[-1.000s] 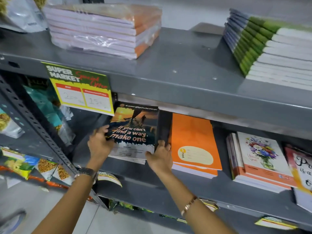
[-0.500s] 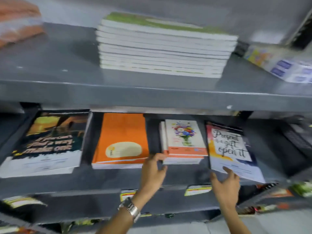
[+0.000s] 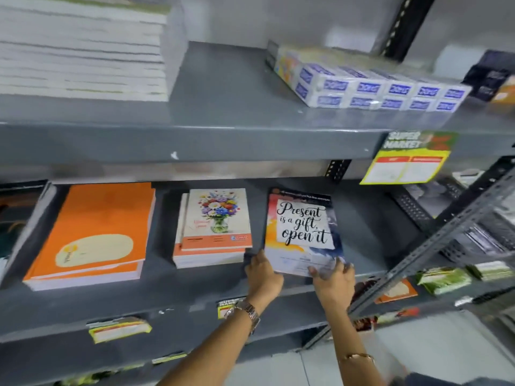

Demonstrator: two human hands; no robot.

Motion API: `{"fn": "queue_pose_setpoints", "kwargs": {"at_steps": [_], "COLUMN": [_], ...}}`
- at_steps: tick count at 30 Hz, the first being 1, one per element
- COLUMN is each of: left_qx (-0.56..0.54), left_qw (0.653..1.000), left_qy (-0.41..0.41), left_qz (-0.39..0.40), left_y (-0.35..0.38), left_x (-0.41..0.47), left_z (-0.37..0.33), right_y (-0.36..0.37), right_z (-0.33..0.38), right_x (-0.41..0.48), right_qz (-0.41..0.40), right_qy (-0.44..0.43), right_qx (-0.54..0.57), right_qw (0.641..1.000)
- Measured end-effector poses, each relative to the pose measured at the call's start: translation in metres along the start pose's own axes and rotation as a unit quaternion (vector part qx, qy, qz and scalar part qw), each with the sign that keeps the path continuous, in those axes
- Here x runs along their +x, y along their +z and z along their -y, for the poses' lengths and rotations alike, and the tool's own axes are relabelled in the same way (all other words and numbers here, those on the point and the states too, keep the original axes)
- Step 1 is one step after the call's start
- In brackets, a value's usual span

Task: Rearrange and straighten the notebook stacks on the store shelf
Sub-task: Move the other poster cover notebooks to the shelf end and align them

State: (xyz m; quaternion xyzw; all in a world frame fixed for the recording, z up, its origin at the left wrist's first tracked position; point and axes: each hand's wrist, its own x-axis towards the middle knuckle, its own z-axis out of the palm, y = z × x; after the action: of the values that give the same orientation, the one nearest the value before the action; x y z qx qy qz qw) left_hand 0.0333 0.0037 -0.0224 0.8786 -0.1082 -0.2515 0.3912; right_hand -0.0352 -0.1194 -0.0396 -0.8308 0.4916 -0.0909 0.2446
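On the middle grey shelf [image 3: 370, 235] lies a "Present is a gift, open it" notebook stack [image 3: 302, 227]. My left hand [image 3: 263, 274] grips its near left corner. My right hand [image 3: 333, 280] grips its near right corner, fingers over the cover's edge. To the left sits a flower-cover notebook stack [image 3: 214, 227], its top book shifted slightly right of those beneath. Further left lies an orange notebook stack [image 3: 92, 232], and a dark-cover stack [image 3: 14, 218] shows at the left edge, blurred.
The upper shelf [image 3: 223, 118] carries a white notebook stack [image 3: 80, 51] at left and a pack of small blue-labelled boxes [image 3: 367, 84] at right. A yellow price tag [image 3: 409, 157] hangs from its edge. A slanted metal upright [image 3: 434, 240] crosses on the right.
The view swung right from the dark-cover stack. Both hands moved rightward along the shelf and now hold the "Present is a gift" stack by its near corners.
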Motion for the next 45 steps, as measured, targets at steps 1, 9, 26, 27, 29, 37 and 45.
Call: {"fn": "queue_pose_setpoints", "kwargs": {"at_steps": [1, 9, 26, 27, 29, 37, 45], "left_qx": [-0.005, -0.113, -0.319, -0.311, -0.323, -0.356, -0.323], "left_qw": [1.0, 0.99, 0.929, 0.934, 0.935, 0.934, 0.923], "left_qy": [-0.009, -0.077, 0.003, 0.011, 0.018, -0.035, -0.128], "left_qz": [-0.008, 0.027, 0.189, 0.177, 0.144, -0.015, -0.166], "left_y": [0.002, -0.01, -0.12, -0.135, -0.172, -0.345, -0.471], "left_x": [0.004, -0.01, -0.03, -0.031, -0.032, -0.054, -0.095], "left_z": [0.002, 0.016, 0.014, 0.021, 0.045, 0.174, 0.303], "right_y": [-0.002, -0.027, -0.105, -0.102, -0.086, 0.04, 0.156], "right_z": [-0.002, -0.04, 0.021, 0.038, 0.076, 0.243, 0.384], "right_x": [0.0, 0.001, -0.064, -0.071, -0.084, -0.155, -0.249], "right_qz": [0.008, 0.116, 0.117, 0.115, 0.125, 0.211, 0.331], "right_qy": [0.017, 0.141, 0.141, 0.124, 0.085, 0.005, -0.136], "right_qx": [0.001, 0.066, 0.469, 0.462, 0.454, 0.467, 0.359], "right_qw": [1.0, 0.981, 0.864, 0.87, 0.878, 0.859, 0.862]}}
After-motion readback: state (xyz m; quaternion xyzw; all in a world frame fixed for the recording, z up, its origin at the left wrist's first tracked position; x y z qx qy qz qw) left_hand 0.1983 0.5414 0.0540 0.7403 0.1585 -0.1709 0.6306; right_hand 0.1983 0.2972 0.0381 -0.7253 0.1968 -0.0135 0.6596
